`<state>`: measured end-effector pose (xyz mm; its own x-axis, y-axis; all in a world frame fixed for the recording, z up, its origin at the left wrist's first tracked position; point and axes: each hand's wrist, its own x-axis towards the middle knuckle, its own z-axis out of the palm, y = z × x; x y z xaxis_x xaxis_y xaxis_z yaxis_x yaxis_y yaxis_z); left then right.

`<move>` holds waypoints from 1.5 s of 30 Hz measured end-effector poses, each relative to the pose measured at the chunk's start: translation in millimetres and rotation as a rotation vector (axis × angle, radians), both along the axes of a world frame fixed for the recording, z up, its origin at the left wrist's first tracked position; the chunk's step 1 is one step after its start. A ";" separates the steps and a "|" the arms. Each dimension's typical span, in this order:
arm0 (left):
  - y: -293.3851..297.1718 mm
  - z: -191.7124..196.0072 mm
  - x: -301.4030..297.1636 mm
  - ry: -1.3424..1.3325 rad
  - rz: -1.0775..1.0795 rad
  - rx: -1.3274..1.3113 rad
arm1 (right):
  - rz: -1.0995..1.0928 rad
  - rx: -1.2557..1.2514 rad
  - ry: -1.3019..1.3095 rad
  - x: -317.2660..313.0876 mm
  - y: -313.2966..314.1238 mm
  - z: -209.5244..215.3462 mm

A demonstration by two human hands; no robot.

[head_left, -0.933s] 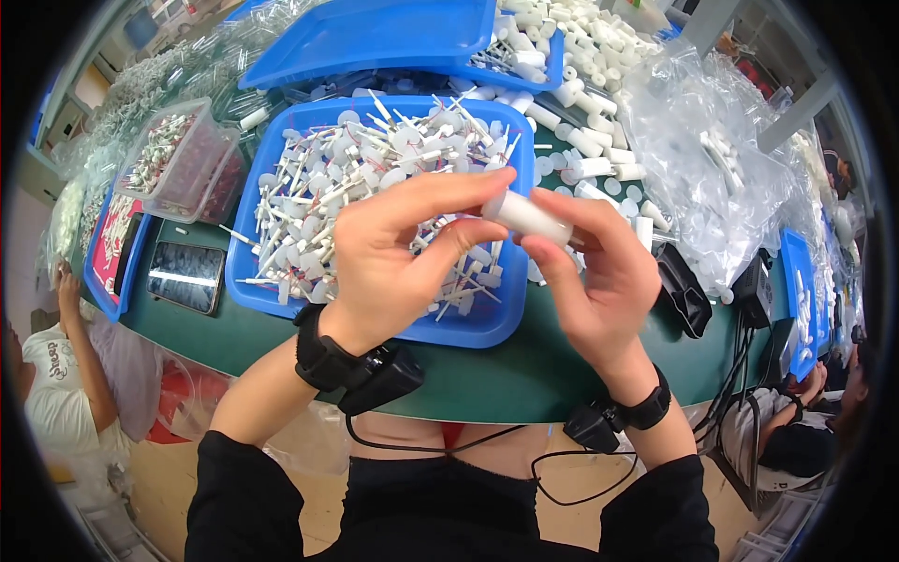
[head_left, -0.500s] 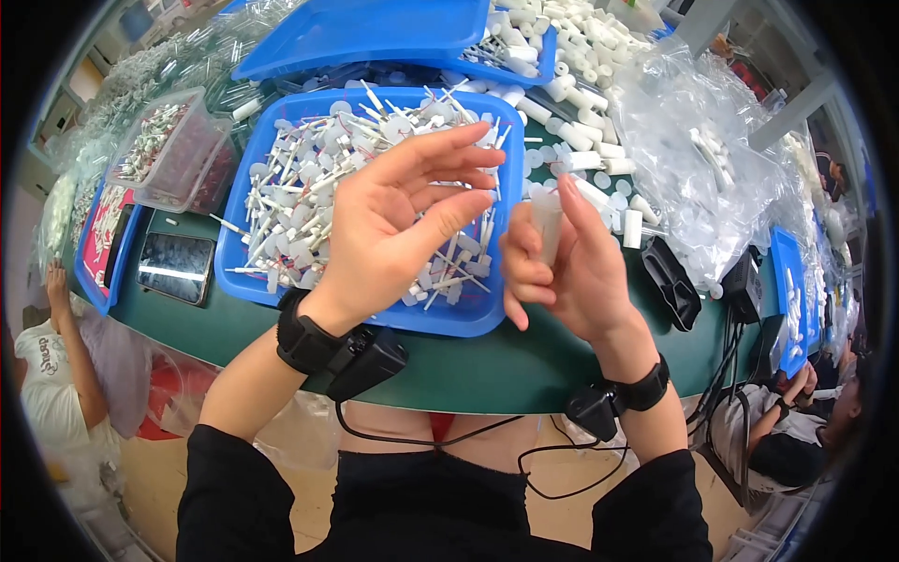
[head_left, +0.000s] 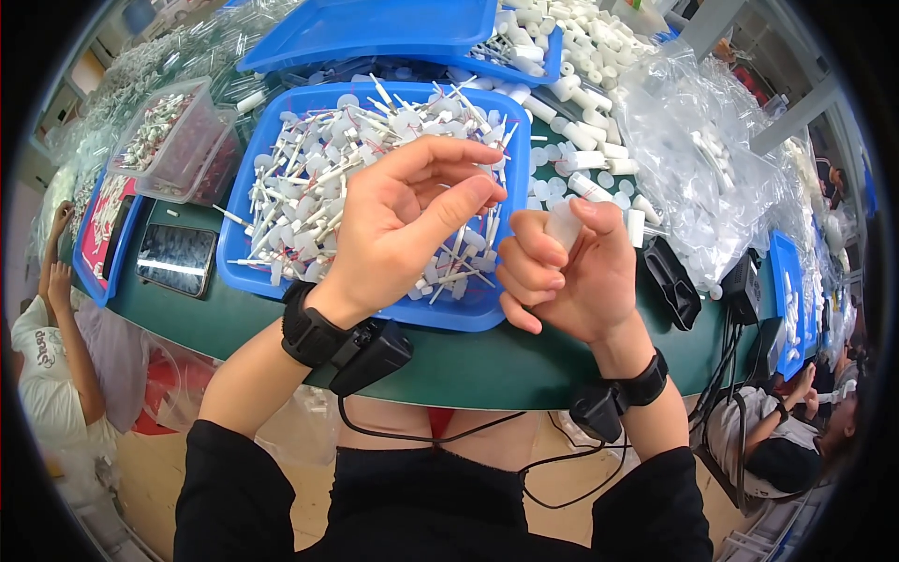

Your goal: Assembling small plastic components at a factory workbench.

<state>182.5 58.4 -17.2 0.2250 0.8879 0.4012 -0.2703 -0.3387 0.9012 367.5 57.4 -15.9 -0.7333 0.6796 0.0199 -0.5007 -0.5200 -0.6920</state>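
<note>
My right hand [head_left: 571, 267] is closed around a small translucent white plastic piece [head_left: 563, 225]. The piece stands out between thumb and forefinger; its lower part is hidden in the fingers. My left hand [head_left: 398, 225] hovers above a blue tray [head_left: 389, 317], its fingers loosely curved and apart from the thumb. I see nothing in it. Heaped in that tray are thin white sticks [head_left: 309, 211] with frosted round caps and fine red threads. Both my wrists wear black straps with small black boxes.
A phone [head_left: 175, 259] and clear plastic tubs [head_left: 178, 155] lie left. Beyond are another blue tray [head_left: 375, 33] and white cylinders [head_left: 585, 136]. To the right are a clear plastic bag [head_left: 693, 187], a black case [head_left: 671, 284] and cables. Other people sit at both sides.
My right fingers have curled further around the plastic piece, which now tilts and shows less. My left fingers have come down slightly and bent closer to the thumb.
</note>
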 end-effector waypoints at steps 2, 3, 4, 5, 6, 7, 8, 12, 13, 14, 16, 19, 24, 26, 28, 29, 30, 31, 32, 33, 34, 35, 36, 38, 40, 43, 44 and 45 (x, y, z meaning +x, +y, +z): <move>-0.2 -0.2 -0.5 0.008 -0.001 0.004 | 0.028 -0.030 0.051 0.9 1.2 -0.7; -0.4 -0.5 -0.5 0.012 0.001 0.007 | 0.049 -0.039 0.044 1.8 1.7 -1.3; -0.4 -0.7 -0.6 0.016 0.003 0.009 | 0.070 -0.048 0.038 2.2 2.1 -2.0; -0.3 -1.0 -0.8 0.017 0.001 0.008 | 0.068 -0.049 0.039 1.8 2.6 -2.6; 0.0 -1.2 -1.1 0.025 0.002 0.014 | 0.043 -0.033 -0.001 1.0 3.2 -3.2; 0.2 -1.5 -1.3 0.032 0.002 0.020 | 0.018 -0.016 -0.041 0.6 3.5 -3.8; 0.1 -1.6 -1.2 0.033 0.002 0.018 | 0.018 -0.018 -0.041 0.9 3.3 -4.0; -0.1 -0.7 -1.7 0.035 -0.006 0.023 | -0.028 -0.009 -0.091 0.7 1.6 -0.3; 0.0 -0.6 -1.6 0.034 -0.010 0.029 | -0.048 -0.013 -0.120 0.5 1.0 0.2; 0.0 -0.3 -1.2 0.034 -0.012 0.029 | -0.050 -0.013 -0.120 1.3 1.2 -1.0; -0.7 -0.1 -0.9 0.031 -0.009 0.021 | -0.037 0.042 -0.129 2.4 2.2 -5.0; -1.1 -0.2 -1.7 0.036 -0.012 0.017 | -0.007 -0.030 -0.178 -0.2 -0.4 5.9; -1.7 -0.3 -0.8 0.020 -0.010 0.015 | 0.104 -0.130 -0.042 -3.9 0.3 -3.2; -1.9 0.8 0.4 0.014 -0.010 0.008 | 0.145 -0.129 0.044 -1.3 4.6 -13.8; -1.5 1.5 -0.2 0.018 0.004 0.011 | 0.214 -0.065 0.144 -1.2 6.9 -17.0; -1.1 1.5 -0.6 0.018 0.005 0.011 | 0.215 -0.065 0.144 -1.8 5.1 -13.9; -0.6 1.4 -1.2 0.036 0.004 0.027 | 0.194 -0.052 0.127 -2.9 1.7 -7.4; -0.4 1.4 -1.7 0.053 0.004 0.044 | 0.173 -0.038 0.110 -3.9 -1.2 -2.0; -1.1 1.9 -1.9 0.053 0.005 0.045 | 0.174 -0.038 0.109 -4.7 -3.0 1.7; -1.9 2.2 -1.5 0.075 -0.015 0.051 | 0.144 -0.053 0.047 -5.0 -4.3 4.2; -2.2 2.3 -1.1 0.097 -0.036 0.058 | 0.114 -0.069 -0.016 -5.0 -5.2 5.2; -1.6 1.4 -0.8 0.096 -0.036 0.057 | 0.114 -0.069 -0.016 -3.8 -5.2 1.9; -0.8 0.4 -0.4 0.109 -0.033 0.088 | 0.095 -0.022 -0.041 -2.2 -4.7 -3.0; -0.5 0.3 -0.2 0.120 -0.031 0.118 | 0.039 0.030 -0.113 -2.1 -4.9 -2.1; -2.0 2.3 -2.2 0.166 -0.037 0.092 | 0.036 0.047 -0.124 -2.1 -0.3 -5.0; -2.1 1.4 -2.6 0.162 -0.037 0.085 | 0.003 0.050 -0.132 -3.1 -0.7 -2.4; -1.6 1.4 -2.0 0.160 -0.038 0.086 | -0.021 0.037 -0.125 -3.5 -1.6 -1.0; -0.8 1.1 -0.9 0.133 -0.030 0.083 | -0.022 0.037 -0.125 -3.2 -1.9 -1.2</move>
